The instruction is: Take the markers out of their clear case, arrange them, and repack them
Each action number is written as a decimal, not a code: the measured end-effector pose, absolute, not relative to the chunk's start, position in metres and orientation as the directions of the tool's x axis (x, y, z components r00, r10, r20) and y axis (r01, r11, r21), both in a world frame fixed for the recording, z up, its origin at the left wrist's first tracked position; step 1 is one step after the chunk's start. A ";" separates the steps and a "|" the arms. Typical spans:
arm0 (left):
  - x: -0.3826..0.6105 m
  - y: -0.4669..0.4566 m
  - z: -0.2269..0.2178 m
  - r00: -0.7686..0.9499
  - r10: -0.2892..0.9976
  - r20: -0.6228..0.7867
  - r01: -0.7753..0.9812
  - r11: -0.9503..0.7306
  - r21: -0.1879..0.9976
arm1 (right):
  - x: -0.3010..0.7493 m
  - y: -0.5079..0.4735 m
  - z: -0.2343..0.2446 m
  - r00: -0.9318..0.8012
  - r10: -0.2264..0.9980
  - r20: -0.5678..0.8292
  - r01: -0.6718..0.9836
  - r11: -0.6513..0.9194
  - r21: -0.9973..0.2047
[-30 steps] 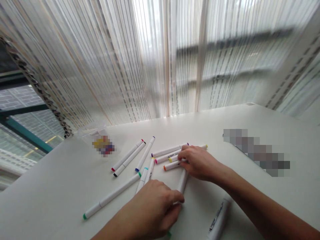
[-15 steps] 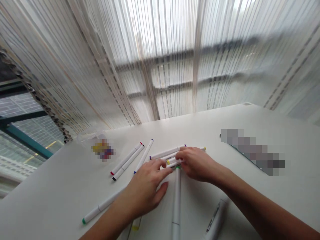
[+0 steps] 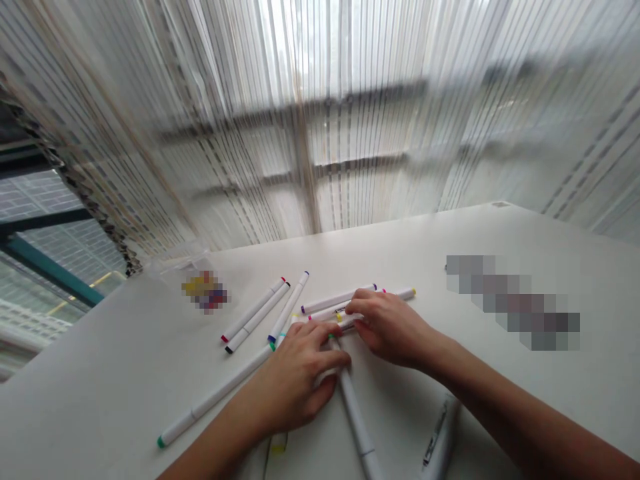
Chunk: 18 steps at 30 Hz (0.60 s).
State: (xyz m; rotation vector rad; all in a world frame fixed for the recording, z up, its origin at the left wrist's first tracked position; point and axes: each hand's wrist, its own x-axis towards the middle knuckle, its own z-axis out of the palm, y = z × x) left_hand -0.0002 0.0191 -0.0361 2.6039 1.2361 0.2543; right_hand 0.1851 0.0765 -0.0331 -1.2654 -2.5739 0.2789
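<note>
My left hand [image 3: 305, 370] is curled over the upper end of a white green-tipped marker [image 3: 356, 413], its fingers and thumb around that end. My right hand [image 3: 387, 327] bends its fingers down onto a white marker with yellow ends [image 3: 403, 295], covering its middle. Beside it, partly under the right fingers, lies a pink-ended marker [image 3: 323, 313]. Just beyond is a purple-ended marker [image 3: 340, 299], roughly parallel. Other markers, one with a yellow end [image 3: 279, 445], are partly hidden beneath my left hand and forearm.
On the white table [image 3: 100, 387], red-ended [image 3: 253, 310], black-ended [image 3: 257, 318] and blue-ended [image 3: 290, 303] markers lie to the left. A green-ended marker [image 3: 215, 398] is nearer. A clear bag [image 3: 180, 257] sits far left. Another marker [image 3: 440, 433] lies near the right forearm.
The green-tipped marker's upper end has swung left under my left fingers, so it now slants. My left hand has closed in over it. My right hand has shifted slightly left.
</note>
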 end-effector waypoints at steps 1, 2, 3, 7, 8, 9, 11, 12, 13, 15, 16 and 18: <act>-0.002 0.020 -0.036 0.621 0.782 0.049 0.737 -0.604 0.303 | 0.186 0.077 -0.033 -0.576 0.804 0.145 0.754 0.592 -0.285; -0.005 0.021 -0.035 0.619 0.784 0.052 0.736 -0.601 0.312 | 0.187 0.078 -0.033 -0.569 0.810 0.142 0.761 0.584 -0.285; -0.007 0.022 -0.035 0.616 0.786 0.057 0.734 -0.599 0.321 | 0.187 0.078 -0.032 -0.566 0.813 0.138 0.764 0.580 -0.283; -0.014 0.026 -0.033 0.586 0.802 0.112 0.741 -0.587 0.326 | 0.187 0.078 -0.031 -0.563 0.817 0.130 0.769 0.574 -0.280; -0.016 0.027 -0.034 0.577 0.807 0.126 0.745 -0.583 0.324 | 0.187 0.078 -0.031 -0.563 0.816 0.132 0.769 0.576 -0.278; -0.017 0.027 -0.034 0.570 0.810 0.138 0.747 -0.581 0.323 | 0.186 0.078 -0.031 -0.564 0.814 0.134 0.768 0.578 -0.276; -0.018 0.028 -0.035 0.569 0.809 0.148 0.743 -0.582 0.330 | 0.186 0.078 -0.032 -0.570 0.810 0.138 0.764 0.584 -0.274; -0.019 0.029 -0.036 0.571 0.808 0.149 0.739 -0.584 0.336 | 0.186 0.078 -0.032 -0.575 0.806 0.140 0.759 0.589 -0.276; -0.019 0.029 -0.038 0.575 0.805 0.148 0.734 -0.587 0.341 | 0.186 0.078 -0.033 -0.578 0.804 0.143 0.756 0.593 -0.277; -0.019 0.030 -0.041 0.583 0.799 0.147 0.727 -0.594 0.344 | 0.186 0.078 -0.035 -0.584 0.799 0.144 0.751 0.599 -0.279; -0.019 0.031 -0.043 0.586 0.796 0.148 0.725 -0.597 0.342 | 0.185 0.077 -0.035 -0.594 0.792 0.141 0.742 0.608 -0.284; -0.019 0.032 -0.046 0.592 0.791 0.154 0.720 -0.604 0.340 | 0.185 0.077 -0.036 -0.628 0.765 0.140 0.708 0.637 -0.304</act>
